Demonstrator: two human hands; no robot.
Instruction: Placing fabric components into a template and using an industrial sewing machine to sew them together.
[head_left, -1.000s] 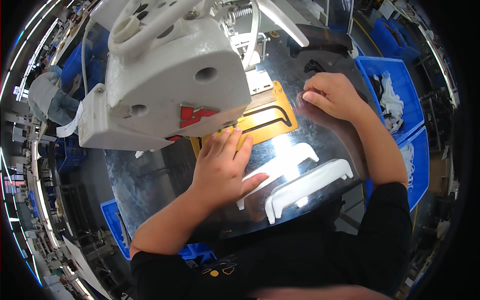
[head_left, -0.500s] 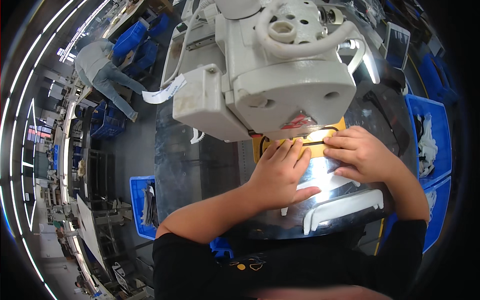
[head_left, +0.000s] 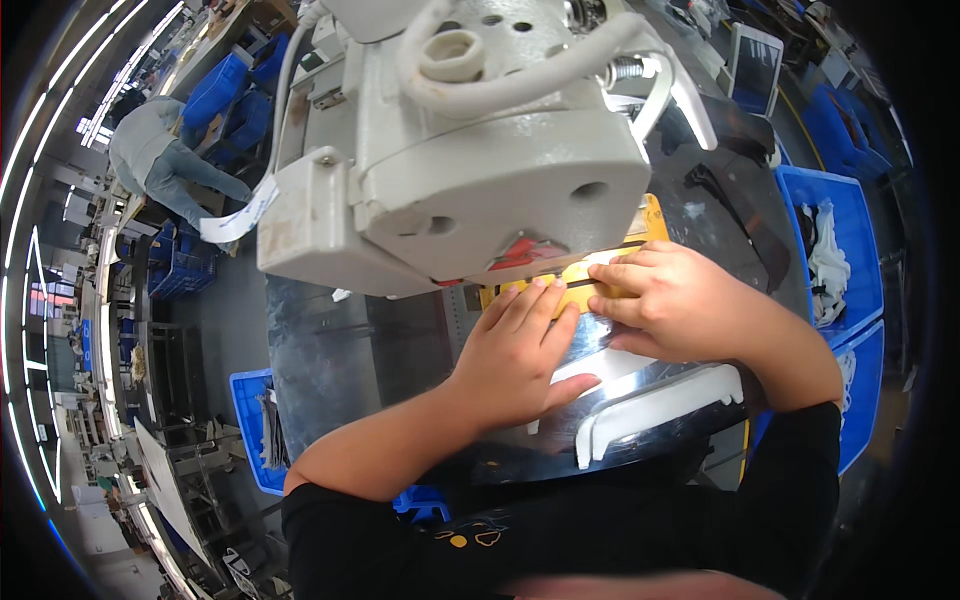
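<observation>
A flat yellow plate point(head_left: 652, 222) with black strips lies on the shiny table, partly hidden beneath the head of a large pale grey sewing machine point(head_left: 500, 185). On the plate's near edge rest the outstretched fingers of my left hand point(head_left: 515, 345), thumb spread toward me. My right hand point(head_left: 665, 305) presses the plate to the right of it with slightly bent fingers, its fingertips close to the left ones. The machine head hides the needle area. Between my hands and body lie curved white strip pieces point(head_left: 660, 405) on the table.
Blue bins point(head_left: 858, 250) with white pieces stand at the right of the table. Another blue bin point(head_left: 243, 425) with dark pieces is at the left. A black strap-like thing point(head_left: 735, 215) lies right of the machine. Farther left, a person point(head_left: 165, 160) bends over near blue crates.
The whole view has shifted, so the machine appears farther left and larger. My right fingertips have come nearer to my left ones, and both hands remain on the yellow plate.
</observation>
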